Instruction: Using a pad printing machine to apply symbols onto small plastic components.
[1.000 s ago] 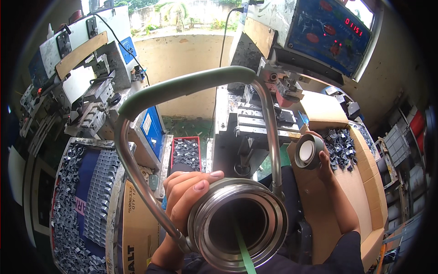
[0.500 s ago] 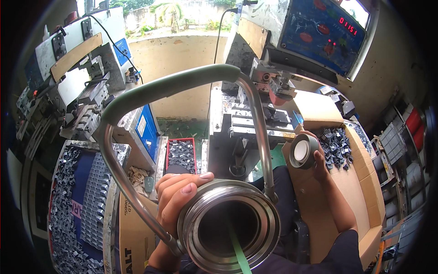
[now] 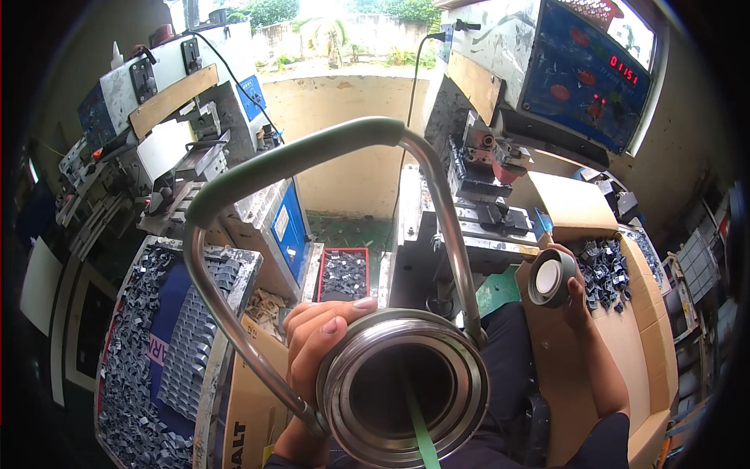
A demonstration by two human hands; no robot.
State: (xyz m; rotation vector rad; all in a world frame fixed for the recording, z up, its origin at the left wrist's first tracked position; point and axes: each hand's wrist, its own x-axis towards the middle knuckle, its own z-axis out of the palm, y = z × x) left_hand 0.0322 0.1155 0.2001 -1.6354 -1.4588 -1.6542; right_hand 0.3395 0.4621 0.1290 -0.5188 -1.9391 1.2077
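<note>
Close in front of me, a wide-mouthed metal flask is tipped so its round uncapped mouth faces up at me. Its looped carrying handle, a metal tube with a green-grey grip, stands raised. My left hand is wrapped round the flask's left side. A flat green strip crosses the dark mouth; where its far end goes is hard to see. Off to the right, my right hand grips a round grey lid with a white inner disc, apart from the flask.
A machine with a blue control panel stands ahead right, a similar machine left. Small dark parts fill a red tray and cover a left table. An opened cardboard box holding dark parts lies beneath my right forearm.
The whole view has shifted, so the surroundings sit further right in it. Both hands keep their holds on the flask and the lid.
</note>
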